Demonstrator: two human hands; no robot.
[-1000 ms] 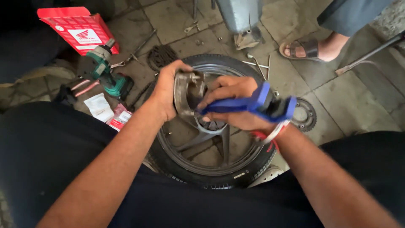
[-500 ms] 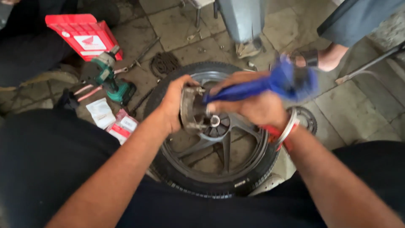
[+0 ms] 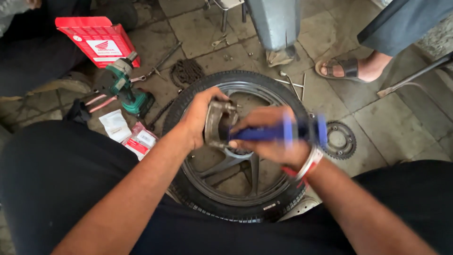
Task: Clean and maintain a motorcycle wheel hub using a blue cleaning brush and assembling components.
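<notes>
In the head view, a red flat box (image 3: pixel 96 40) with a white label lies on the tiled floor at the upper left of the frame, its top edge is cut by the frame. Below it, at the left of centre, a white paper packet (image 3: pixel 114 125) and a small red and white packet (image 3: pixel 140 141) lie side by side, just beside the wheel (image 3: pixel 236 198). A green power tool (image 3: pixel 125 87) lies between the red box and these packets, and a dark chain (image 3: pixel 186 72) is heaped just above the tyre. At the right of centre a toothed sprocket (image 3: pixel 340 139) lies flat on the floor near the tyre. At the upper right another person's foot in a sandal (image 3: pixel 347 68) stands on the tiles, the leg is cut off by the frame. The grey object at the top centre is only partly in view and I cannot tell what it is. The lower part of the wheel is hidden by the person's dark trousers. In the middle of the frame, over the hub of the wheel, the left hand (image 3: pixel 200 118) grips a grey metal part (image 3: pixel 218 125), fingers curled around its left edge. The right hand (image 3: pixel 271 137) is closed around a blue-handled tool (image 3: pixel 283 132), which is blurred, so its tip and its exact kind are hard to make out; its left end reaches the metal part.
</notes>
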